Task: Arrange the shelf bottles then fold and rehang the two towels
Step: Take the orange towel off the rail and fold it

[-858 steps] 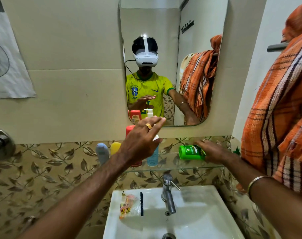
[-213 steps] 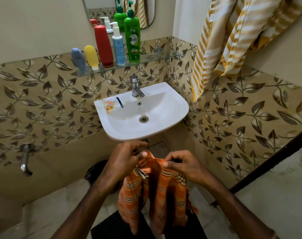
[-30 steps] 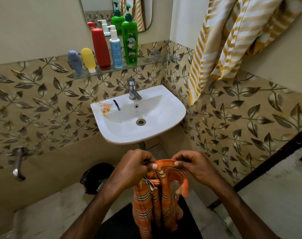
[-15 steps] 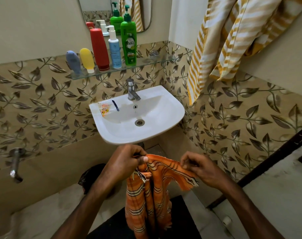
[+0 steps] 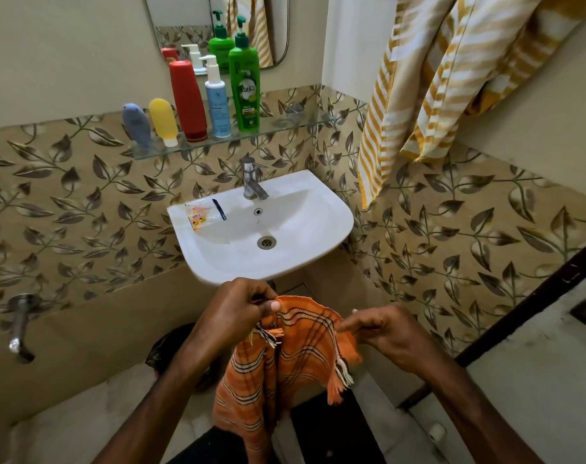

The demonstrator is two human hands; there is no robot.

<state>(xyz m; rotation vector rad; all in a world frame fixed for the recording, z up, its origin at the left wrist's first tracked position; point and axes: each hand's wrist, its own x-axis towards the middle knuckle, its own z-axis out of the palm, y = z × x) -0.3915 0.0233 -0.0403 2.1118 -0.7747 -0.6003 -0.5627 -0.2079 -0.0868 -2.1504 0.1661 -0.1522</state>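
An orange plaid towel (image 5: 298, 349) hangs in front of me below the sink. My left hand (image 5: 233, 313) pinches its gathered top edge and fringe. My right hand (image 5: 382, 333) grips the towel's right edge, stretching the cloth between both hands. A yellow-and-white striped towel (image 5: 405, 82) hangs on the right wall. On the glass shelf (image 5: 285, 123) stand several bottles in a row: a grey-blue tube (image 5: 137, 127), a yellow tube (image 5: 163, 122), a red bottle (image 5: 188, 100), a blue pump bottle (image 5: 218, 98) and a green pump bottle (image 5: 246, 82).
A white sink (image 5: 321, 236) with a steel tap (image 5: 251, 179) sits just beyond my hands; a small sachet (image 5: 201, 216) lies on its rim. A mirror (image 5: 184, 11) hangs above the shelf. A wall spout (image 5: 18, 326) sticks out at the left. A black bag (image 5: 171, 346) lies on the floor.
My hands have drawn apart: the right hand moved right along the orange towel's edge, spreading the cloth wider. My left hand holds the same corner.
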